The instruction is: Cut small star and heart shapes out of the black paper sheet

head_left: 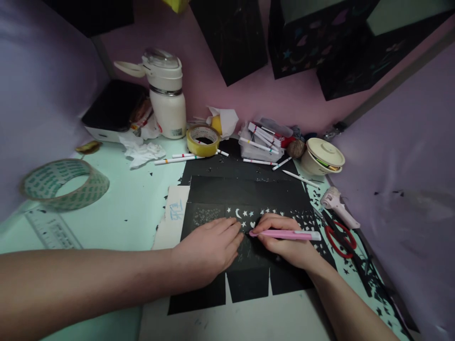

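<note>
1. I see a smooth mint table (124, 227), purple sheeting (46, 94) on both sides, a pink wall (206, 94) behind;
2. on it, over a pale board (227, 327), lies a matte black sheet (249, 260) pierced with stars (245, 213), a crescent (237, 213) and a heart (252, 224);
3. the left hand (209, 246) rests flat there, grasping nothing;
4. the right hand (289, 248) grips a slim pink tool (277, 234), its tip near the left hand.

The pale mint-green desk (131, 203) carried, at left, a wide roll of clear tape with green print (88, 194), near a clear plastic ruler (53, 231). A cream-white bottle (168, 111) stood behind, crumpled white tissue (144, 151) near it. In front, a white sheet (213, 324) bore black paper with star-shaped cutouts (249, 284); a pale pink glue gun (340, 207) lay at right.
</note>
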A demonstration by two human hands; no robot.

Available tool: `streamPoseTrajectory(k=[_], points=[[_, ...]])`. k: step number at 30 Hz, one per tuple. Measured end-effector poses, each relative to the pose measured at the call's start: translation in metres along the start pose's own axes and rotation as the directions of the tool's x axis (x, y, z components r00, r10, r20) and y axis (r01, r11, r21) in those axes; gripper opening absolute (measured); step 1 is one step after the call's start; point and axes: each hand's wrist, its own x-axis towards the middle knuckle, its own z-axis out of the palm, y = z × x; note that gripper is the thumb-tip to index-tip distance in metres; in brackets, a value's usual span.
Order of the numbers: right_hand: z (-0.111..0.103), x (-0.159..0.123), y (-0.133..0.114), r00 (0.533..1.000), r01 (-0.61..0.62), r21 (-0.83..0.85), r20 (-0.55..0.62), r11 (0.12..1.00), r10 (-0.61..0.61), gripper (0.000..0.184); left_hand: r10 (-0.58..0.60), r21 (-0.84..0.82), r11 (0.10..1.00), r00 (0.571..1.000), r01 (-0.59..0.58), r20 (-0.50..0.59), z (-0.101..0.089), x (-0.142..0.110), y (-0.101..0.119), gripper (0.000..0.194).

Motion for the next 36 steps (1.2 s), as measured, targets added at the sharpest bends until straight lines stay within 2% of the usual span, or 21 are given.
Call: streamPoseTrajectory(k=[12, 23, 36], points=[[0.0013, -0.0007, 0.0017, 1.000, 0.004, 0.008, -0.013, 1.000, -0.004, 0.017, -0.002, -0.019, 1.000, 1.000, 0.003, 0.024, -0.0023, 0.0015, -0.0002, 0.034], [0.0021, -0.0006, -0.0003, 0.999, 0.007, 0.025, -0.035, 1.000, -0.006, 0.016, -0.004, 0.021, 1.000, 1.000, 0.004, -0.016, -0.0015, 0.0018, 0.0007, 0.035], [0.0017, -0.0010, -0.0019, 1.000, 0.021, 0.028, 0.007, 0.999, -0.021, 0.020, -0.005, 0.019, 1.000, 1.000, 0.006, -0.020, -0.0001, 0.0024, 0.0013, 0.033]])
